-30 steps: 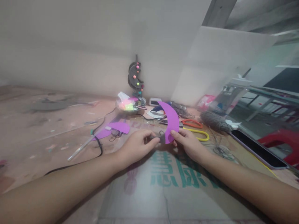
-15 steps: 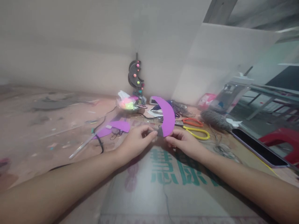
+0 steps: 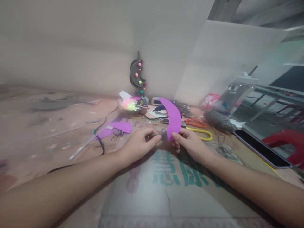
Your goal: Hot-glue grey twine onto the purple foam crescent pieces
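A purple crescent cutout (image 3: pixel 174 117) stands upright between my hands, its curve bulging to the right. Its lower end meets a small dark grey piece (image 3: pixel 164 136) with a thin loop on top; whether this is wound yarn I cannot tell. My left hand (image 3: pixel 144 141) pinches that grey piece between thumb and fingers. With thumb in front and fingers behind, my right hand (image 3: pixel 188 142) grips the crescent near its bottom. Behind the right hand lie scissors with yellow handles (image 3: pixel 206 134) and a pair with orange handles (image 3: pixel 196 123).
Cardboard (image 3: pixel 137 202) with green characters lies under my hands. On the left are purple pieces (image 3: pixel 123 126) and a clear stick (image 3: pixel 83 147). Behind stand a bowl (image 3: pixel 130 110) and a decorated grey crescent (image 3: pixel 136 74). Grey yarn (image 3: pixel 219 121) and a phone (image 3: pixel 261 148) lie right.
The crescent has shifted slightly right. My right thumb has moved onto its front face, where before the fingers were at its lower edge. My left hand keeps its pinch.
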`<control>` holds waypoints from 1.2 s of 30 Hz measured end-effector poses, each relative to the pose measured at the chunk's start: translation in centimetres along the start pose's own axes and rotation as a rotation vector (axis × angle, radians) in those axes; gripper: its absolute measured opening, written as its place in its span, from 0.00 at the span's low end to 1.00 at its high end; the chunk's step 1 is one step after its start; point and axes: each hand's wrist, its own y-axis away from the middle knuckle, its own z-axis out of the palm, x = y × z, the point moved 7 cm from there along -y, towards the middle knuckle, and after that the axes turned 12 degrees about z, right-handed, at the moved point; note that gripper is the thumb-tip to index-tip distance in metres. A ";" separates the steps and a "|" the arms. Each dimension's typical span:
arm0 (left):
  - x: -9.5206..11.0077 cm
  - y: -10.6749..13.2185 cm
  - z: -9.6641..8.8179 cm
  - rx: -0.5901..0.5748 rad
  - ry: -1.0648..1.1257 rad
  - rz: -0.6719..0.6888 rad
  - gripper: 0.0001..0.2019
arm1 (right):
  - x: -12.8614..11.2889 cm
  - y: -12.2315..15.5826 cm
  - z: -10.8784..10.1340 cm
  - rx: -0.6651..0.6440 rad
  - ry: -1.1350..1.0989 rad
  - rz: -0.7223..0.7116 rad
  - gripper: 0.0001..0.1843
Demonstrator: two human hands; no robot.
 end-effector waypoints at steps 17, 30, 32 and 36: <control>0.2 -0.2 0.4 -0.047 0.001 -0.015 0.12 | 0.0 0.3 1.3 -0.073 0.048 0.041 0.20; 0.2 0.0 0.7 -0.080 0.001 0.017 0.12 | -0.5 0.4 1.5 -0.080 0.135 0.047 0.15; 0.2 0.0 0.7 -0.083 -0.012 0.010 0.13 | -0.8 0.5 1.7 -0.089 0.157 0.042 0.14; 0.0 0.0 0.7 -0.082 -0.023 0.003 0.13 | -0.9 0.6 1.9 -0.104 0.170 0.056 0.11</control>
